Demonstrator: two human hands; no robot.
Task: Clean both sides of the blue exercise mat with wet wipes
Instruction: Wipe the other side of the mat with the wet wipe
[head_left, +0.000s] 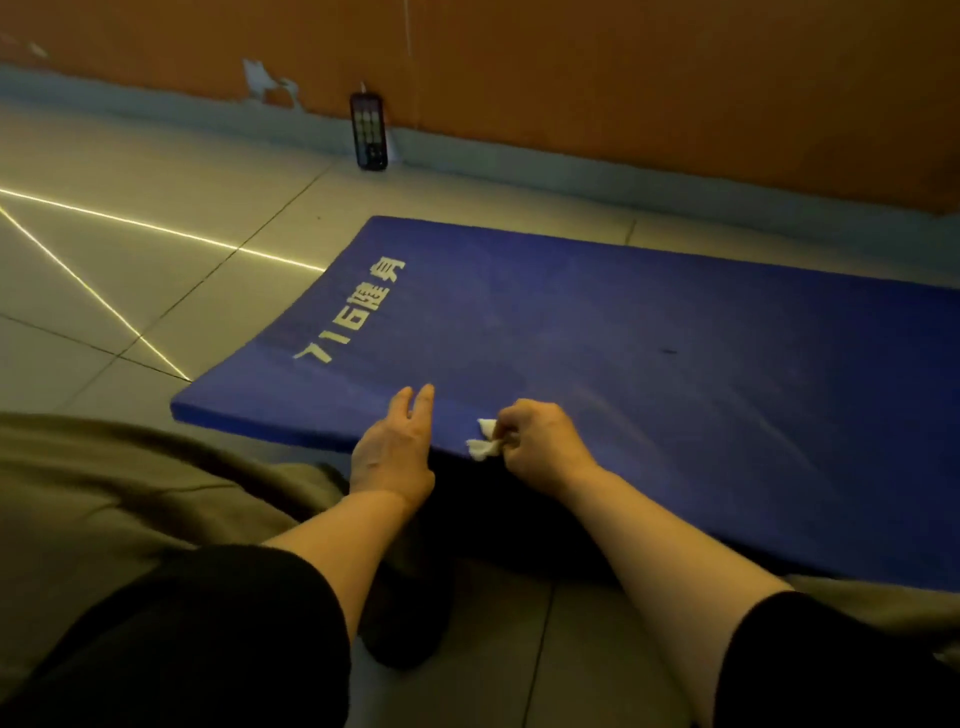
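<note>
The blue exercise mat (597, 338) lies flat on the tiled floor, running from the centre out past the right edge, with pale lettering near its left end. My right hand (540, 447) sits over the mat's near edge with curled fingers pinching a crumpled white wet wipe (484, 442). My left hand (395, 452) is just left of it, fingers straight and spread, reaching over the same near edge and holding nothing. Black sleeves cover both upper forearms.
A black remote control (369, 132) leans against the grey skirting under the orange wall at the back. Olive trouser legs (119, 499) fill the lower left. A dark shoe (410, 618) rests on the floor between my arms. Bright light streaks cross the tiles at left.
</note>
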